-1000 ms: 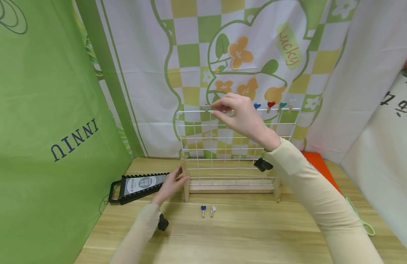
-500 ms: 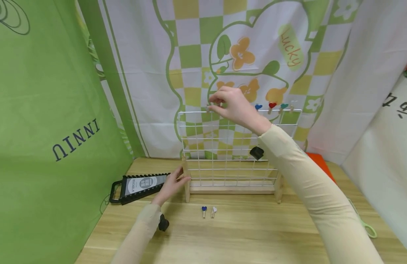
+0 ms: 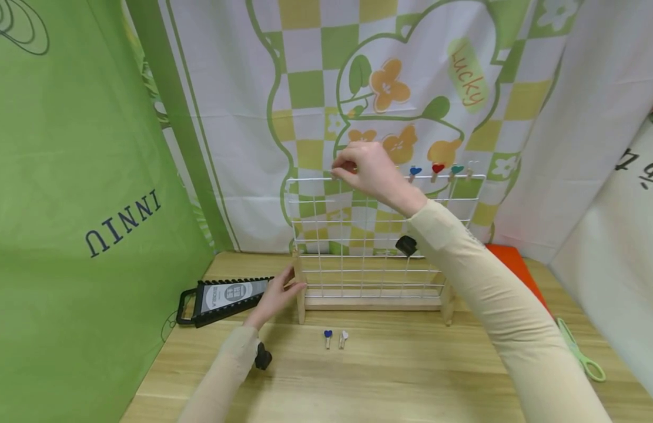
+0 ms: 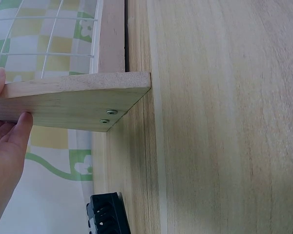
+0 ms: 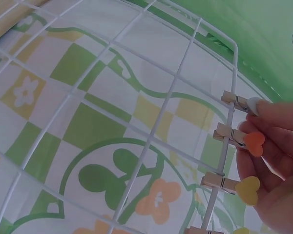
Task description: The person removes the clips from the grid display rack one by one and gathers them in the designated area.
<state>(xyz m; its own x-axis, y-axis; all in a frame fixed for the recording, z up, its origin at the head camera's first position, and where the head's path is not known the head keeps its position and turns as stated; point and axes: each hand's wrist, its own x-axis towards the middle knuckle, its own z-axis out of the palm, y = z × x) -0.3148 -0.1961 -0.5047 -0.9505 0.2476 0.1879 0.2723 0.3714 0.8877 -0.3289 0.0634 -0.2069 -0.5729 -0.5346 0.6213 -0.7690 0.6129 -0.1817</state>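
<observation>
My right hand (image 3: 372,170) is at the top wire of the white grid rack (image 3: 339,238), toward its left end. Between thumb and fingers it pinches a small wooden clothespin (image 5: 234,100) with a white heart, whose jaws sit across the wire. Beside it on the same wire are clothespins with an orange heart (image 5: 253,144) and a yellow heart (image 5: 247,190). My left hand (image 3: 275,295) holds the rack's left wooden leg (image 4: 73,100), thumb and fingers on opposite faces. Two loose clothespins, one with a blue heart (image 3: 328,334) and one with a white heart (image 3: 344,336), lie in front.
Further right along the top wire hang clothespins with blue (image 3: 415,171), red (image 3: 437,168) and teal (image 3: 456,169) hearts. A black toothed holder (image 3: 228,296) lies left of the rack. Green scissors (image 3: 585,358) and an orange-red flat thing (image 3: 516,270) lie at right.
My right hand has shifted a little left along the top wire, and its fingers have closed on the white-heart clothespin there. The left hand stays on the rack's leg.
</observation>
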